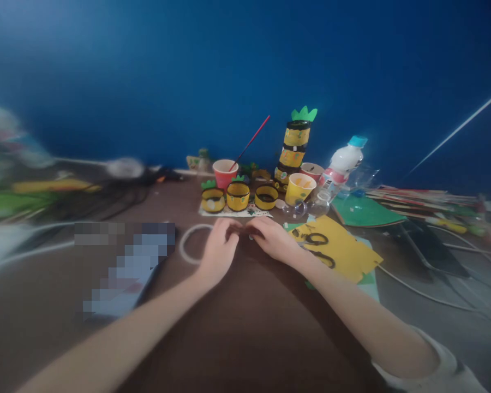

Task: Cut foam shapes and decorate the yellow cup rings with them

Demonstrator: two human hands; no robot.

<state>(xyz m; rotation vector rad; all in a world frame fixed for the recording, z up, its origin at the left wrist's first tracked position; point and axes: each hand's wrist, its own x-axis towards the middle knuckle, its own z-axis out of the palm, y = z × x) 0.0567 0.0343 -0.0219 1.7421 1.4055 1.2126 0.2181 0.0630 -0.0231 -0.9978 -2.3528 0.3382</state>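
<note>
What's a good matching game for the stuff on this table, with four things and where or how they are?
Things:
1. White ring
2. Scissors
3. Red stick
4. Bottle

Where or how:
A. Slanting up out of a red cup
B. Topped by a blue cap
C. Next to the left hand
D. On yellow paper

Right pairs: 1-C, 2-D, 3-A, 4-B
</note>
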